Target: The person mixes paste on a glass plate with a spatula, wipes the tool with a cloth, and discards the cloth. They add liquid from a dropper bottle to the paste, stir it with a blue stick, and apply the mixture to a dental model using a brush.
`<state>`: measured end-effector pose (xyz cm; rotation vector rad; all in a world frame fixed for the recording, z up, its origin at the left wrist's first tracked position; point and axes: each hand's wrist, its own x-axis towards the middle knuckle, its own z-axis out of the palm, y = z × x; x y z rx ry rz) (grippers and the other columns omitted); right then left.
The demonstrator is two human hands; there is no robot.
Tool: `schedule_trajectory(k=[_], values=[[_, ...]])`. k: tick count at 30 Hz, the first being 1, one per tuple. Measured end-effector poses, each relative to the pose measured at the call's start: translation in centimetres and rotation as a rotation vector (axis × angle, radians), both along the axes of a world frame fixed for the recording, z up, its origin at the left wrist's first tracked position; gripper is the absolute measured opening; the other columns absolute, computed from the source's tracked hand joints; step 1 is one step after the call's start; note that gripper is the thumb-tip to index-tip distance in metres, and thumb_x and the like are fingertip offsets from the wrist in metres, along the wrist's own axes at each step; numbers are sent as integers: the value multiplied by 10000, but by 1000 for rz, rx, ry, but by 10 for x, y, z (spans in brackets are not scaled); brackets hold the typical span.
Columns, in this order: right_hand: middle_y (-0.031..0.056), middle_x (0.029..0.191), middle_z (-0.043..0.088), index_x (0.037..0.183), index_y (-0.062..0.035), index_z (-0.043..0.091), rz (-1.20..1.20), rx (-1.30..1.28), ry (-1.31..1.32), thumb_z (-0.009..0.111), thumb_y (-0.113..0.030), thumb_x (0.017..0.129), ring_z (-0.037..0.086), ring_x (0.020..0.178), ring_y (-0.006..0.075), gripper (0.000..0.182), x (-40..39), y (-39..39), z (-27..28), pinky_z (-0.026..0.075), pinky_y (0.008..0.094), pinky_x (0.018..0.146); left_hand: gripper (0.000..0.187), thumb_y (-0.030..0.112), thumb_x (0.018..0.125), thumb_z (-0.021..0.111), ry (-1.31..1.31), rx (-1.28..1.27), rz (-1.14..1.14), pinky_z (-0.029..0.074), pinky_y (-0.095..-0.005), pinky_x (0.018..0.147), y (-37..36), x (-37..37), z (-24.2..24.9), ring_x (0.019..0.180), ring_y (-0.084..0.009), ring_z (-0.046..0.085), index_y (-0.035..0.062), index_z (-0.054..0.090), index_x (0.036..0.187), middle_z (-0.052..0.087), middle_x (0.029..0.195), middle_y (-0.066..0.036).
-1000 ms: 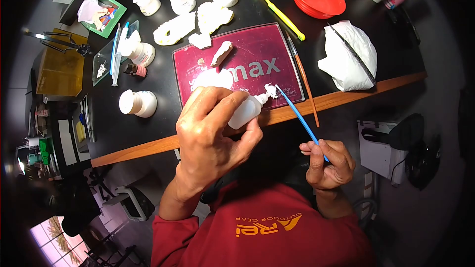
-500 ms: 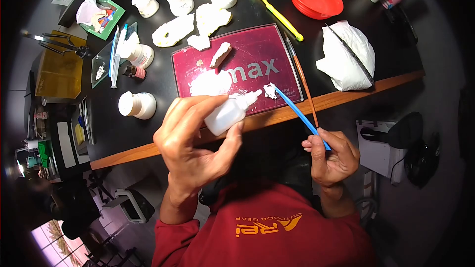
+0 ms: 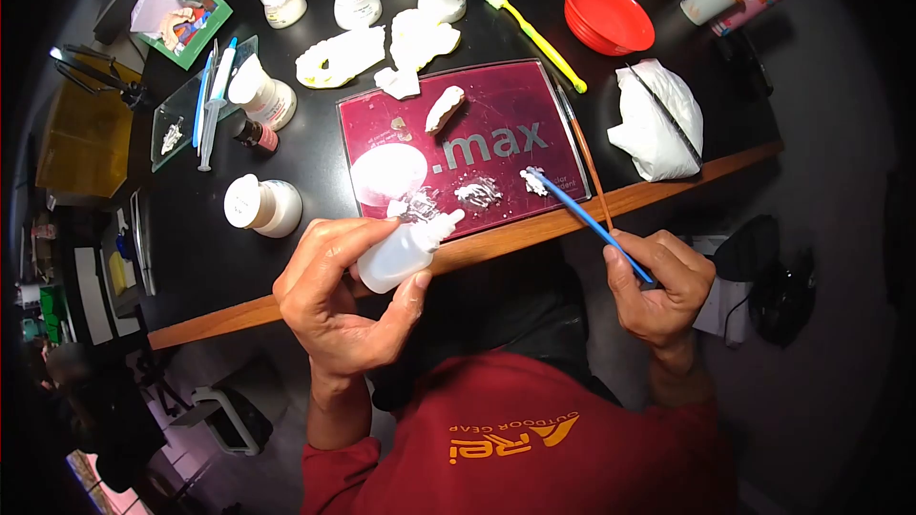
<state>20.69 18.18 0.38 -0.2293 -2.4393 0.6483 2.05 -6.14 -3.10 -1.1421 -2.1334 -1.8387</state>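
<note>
While the blue stick (image 3: 593,220) pinched in the right hand (image 3: 665,294) meets the white heap (image 3: 530,185) near the front right corner of the red slab (image 3: 496,100), the left hand (image 3: 336,298), gripping a white bottle (image 3: 396,258), has drawn its nozzle (image 3: 452,220) leftward along the front edge of the surface (image 3: 320,124), leaving only the stick at that heap

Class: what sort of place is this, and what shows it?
Probably a dental laboratory: a maroon slab lettered ".max" carrying white heaps, white jars nearby, and a blue tool in the right hand.
</note>
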Motion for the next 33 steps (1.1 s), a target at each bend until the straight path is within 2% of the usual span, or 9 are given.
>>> schedule_trajectory(k=[5, 10, 14, 23, 28, 33], values=[[69, 670, 654, 960, 28, 788, -18, 52, 12, 805, 67, 800, 589, 507, 110, 166, -7, 4, -4, 421, 247, 455, 394, 43, 670, 873, 8, 12, -17, 493, -252, 589, -5, -2, -2, 801, -172, 673, -11, 784, 1049, 733, 929, -111], [60, 693, 654, 1001, 24, 802, 60, 184, 4, 824, 88, 757, 638, 540, 160, 253, -3, 8, 0, 482, 268, 489, 395, 60, 658, 878, 39, 2, -20, 493, -266, 567, -5, -5, -2, 763, -177, 672, -4, 787, 1038, 738, 903, -106], [49, 705, 646, 1028, 13, 811, 69, 253, 48, 843, 85, 736, 658, 565, 158, 302, 4, 7, 3, 497, 265, 499, 403, 66, 652, 881, 58, -4, -22, 509, -266, 582, -5, -5, -2, 764, -188, 678, -4, 788, 1038, 740, 902, -110], [40, 743, 646, 1042, 19, 803, 214, 310, 54, 843, 81, 733, 600, 537, 141, 318, -7, 6, 6, 425, 286, 475, 395, 61, 654, 878, 52, -9, -19, 535, -280, 630, -4, -4, -2, 773, -206, 692, -7, 788, 1033, 743, 901, -121], [52, 781, 689, 1031, 43, 795, 244, 335, 70, 835, 83, 718, 668, 598, 159, 317, 6, 6, 10, 467, 272, 495, 395, 62, 654, 880, 63, -4, -27, 536, -284, 645, -4, -5, -3, 777, -207, 696, -12, 786, 1030, 744, 904, -126], [52, 777, 691, 1050, 31, 795, 160, 273, 84, 844, 80, 731, 665, 590, 158, 326, 10, -3, -9, 485, 273, 501, 393, 58, 661, 883, 49, 6, -34, 530, -272, 619, -4, -5, -4, 772, -197, 700, -19, 780, 1033, 741, 903, -134]])
